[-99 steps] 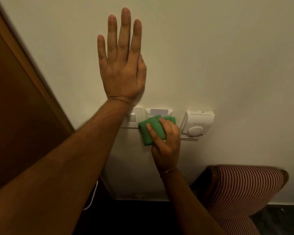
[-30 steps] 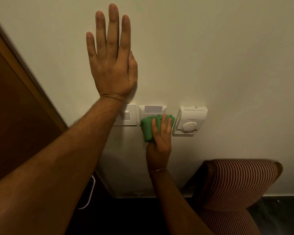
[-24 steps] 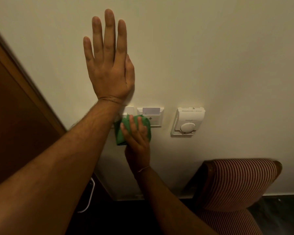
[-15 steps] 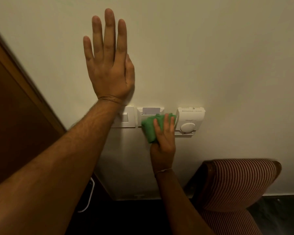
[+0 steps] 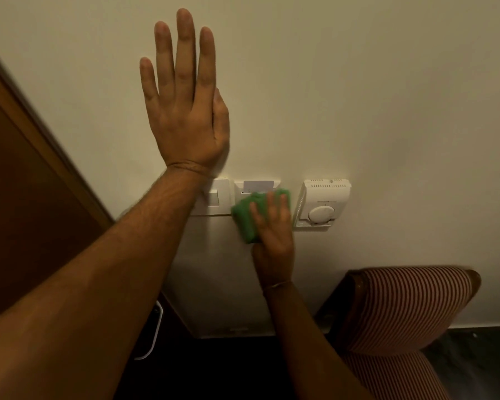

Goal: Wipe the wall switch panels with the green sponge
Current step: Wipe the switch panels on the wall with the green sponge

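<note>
My right hand presses the green sponge flat against the lower part of the middle panel, a white key-card holder with a card in its slot. To its left is a white light switch panel, partly behind my left wrist. To its right is a white thermostat with a round dial. My left hand lies flat on the wall above the switches, fingers straight and spread, holding nothing.
A dark wooden door frame runs down the left side. A chair with a red-striped back stands against the wall at lower right. A white cable hangs near the dark floor below the panels.
My right hand swept the sponge left over the light switch, then right to the thermostat's edge, and now sits slightly left again on the card holder. My left hand stayed flat on the wall.
</note>
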The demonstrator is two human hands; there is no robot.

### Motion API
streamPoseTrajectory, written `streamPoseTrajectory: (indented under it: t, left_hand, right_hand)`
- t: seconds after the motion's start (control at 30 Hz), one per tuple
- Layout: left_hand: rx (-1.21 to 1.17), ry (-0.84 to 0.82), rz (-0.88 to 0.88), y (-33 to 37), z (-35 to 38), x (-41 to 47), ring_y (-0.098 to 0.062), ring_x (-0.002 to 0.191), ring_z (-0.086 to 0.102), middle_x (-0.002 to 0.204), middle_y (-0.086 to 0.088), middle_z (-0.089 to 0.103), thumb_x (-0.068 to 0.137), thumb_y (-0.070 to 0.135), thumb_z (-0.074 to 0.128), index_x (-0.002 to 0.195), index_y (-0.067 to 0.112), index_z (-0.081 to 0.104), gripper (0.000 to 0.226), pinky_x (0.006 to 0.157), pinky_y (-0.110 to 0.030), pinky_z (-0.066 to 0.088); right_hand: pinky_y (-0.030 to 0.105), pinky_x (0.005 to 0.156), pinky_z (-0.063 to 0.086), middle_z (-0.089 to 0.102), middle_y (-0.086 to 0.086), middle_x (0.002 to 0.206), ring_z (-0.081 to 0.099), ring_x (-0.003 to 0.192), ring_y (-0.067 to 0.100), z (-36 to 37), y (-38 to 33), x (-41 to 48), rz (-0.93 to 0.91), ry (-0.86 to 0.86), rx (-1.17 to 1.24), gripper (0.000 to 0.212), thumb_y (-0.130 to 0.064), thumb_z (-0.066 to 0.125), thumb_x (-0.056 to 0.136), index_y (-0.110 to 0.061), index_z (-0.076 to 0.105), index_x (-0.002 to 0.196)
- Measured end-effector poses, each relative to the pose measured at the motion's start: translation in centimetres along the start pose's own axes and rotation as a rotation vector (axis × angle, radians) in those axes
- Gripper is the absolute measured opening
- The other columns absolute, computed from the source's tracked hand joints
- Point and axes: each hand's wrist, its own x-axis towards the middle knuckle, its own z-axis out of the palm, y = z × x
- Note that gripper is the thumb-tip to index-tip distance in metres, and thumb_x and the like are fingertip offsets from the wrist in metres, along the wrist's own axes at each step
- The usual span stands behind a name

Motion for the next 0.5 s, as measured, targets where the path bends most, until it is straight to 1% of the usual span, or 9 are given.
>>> streamPoseTrajectory:
  t: [0.07,0.13,0.2,0.23,0.3,0.33,0.43,0.5]
  left_hand:
    - [-0.004,0.009,0.002,-0.1,0.3,0.0,-0.046,0.164,0.027,0.176,-0.024,0.035,0.111,0.018,0.051,0.172,0.008,0.032,0.065,0.139,-0.058,0.011]
    - [-0.010,0.007,0.007,-0.1,0.4,0.1,-0.046,0.164,0.028,0.176,-0.024,0.035,0.111,0.018,0.051,0.172,0.009,0.032,0.065,0.139,-0.059,0.013]
    - [-0.004,-0.002,0.006,0.0,0.3,0.3,-0.046,0.164,0.029,0.175,-0.024,0.037,0.111,0.018,0.052,0.171,0.008,0.034,0.064,0.138,-0.062,0.017]
    - [-0.001,-0.011,0.003,0.1,0.2,0.3,-0.047,0.163,0.030,0.175,-0.025,0.038,0.111,0.018,0.052,0.171,0.007,0.035,0.064,0.137,-0.064,0.019]
    - [0.005,-0.030,0.000,0.2,-0.1,0.3,-0.049,0.163,0.031,0.174,-0.027,0.039,0.110,0.017,0.052,0.170,0.005,0.037,0.063,0.136,-0.066,0.021]
    - [0.007,-0.039,-0.004,0.3,-0.2,0.3,-0.050,0.162,0.032,0.174,-0.028,0.039,0.110,0.017,0.052,0.170,0.004,0.038,0.063,0.135,-0.066,0.021]
    - [-0.010,-0.049,-0.004,0.3,-0.6,0.4,-0.051,0.163,0.031,0.174,-0.028,0.038,0.110,0.015,0.052,0.170,0.003,0.038,0.062,0.135,-0.067,0.021]
    - [-0.011,-0.050,-0.005,0.3,-0.5,0.5,-0.049,0.164,0.029,0.175,-0.027,0.037,0.111,0.015,0.051,0.171,0.004,0.037,0.063,0.137,-0.065,0.018]
  right_hand:
    - [0.061,0.130,0.028,0.034,0.010,0.169,0.023,0.163,0.039,-0.3,0.2,-0.1,0.110,0.061,0.055,0.048,0.006,0.048,0.105,-0.010,0.054,0.150]
    - [0.058,0.132,0.024,0.033,0.007,0.170,0.019,0.164,0.035,0.8,-1.2,-0.2,0.155,0.090,0.072,0.054,0.010,0.046,0.102,-0.011,0.052,0.151]
    - [0.058,0.132,0.024,0.039,0.008,0.165,0.017,0.165,0.030,2.3,-2.4,-0.4,0.083,0.060,0.051,0.045,0.004,0.046,0.107,-0.011,0.057,0.148]
    - [0.055,0.133,0.023,0.042,0.008,0.163,0.017,0.165,0.028,2.8,-2.5,-0.6,0.022,0.021,0.037,0.043,0.003,0.051,0.107,-0.012,0.059,0.146]
    - [0.048,0.135,0.017,0.043,0.008,0.162,0.016,0.166,0.025,3.0,-2.1,-0.8,-0.081,-0.077,0.001,0.052,0.006,0.062,0.100,-0.015,0.057,0.148]
    - [0.046,0.136,0.014,0.044,0.007,0.163,0.015,0.166,0.024,2.8,-1.7,-0.8,-0.124,-0.120,-0.021,0.058,0.006,0.063,0.098,-0.017,0.054,0.150]
    - [0.042,0.137,0.010,0.044,0.006,0.165,0.014,0.166,0.020,1.1,0.3,-0.8,-0.226,-0.216,-0.085,0.055,-0.004,0.059,0.101,-0.020,0.049,0.152]
    - [0.043,0.137,0.008,0.035,0.001,0.169,0.012,0.166,0.018,-0.3,1.5,-1.2,-0.189,-0.244,-0.126,0.057,-0.009,0.056,0.101,-0.022,0.046,0.155]
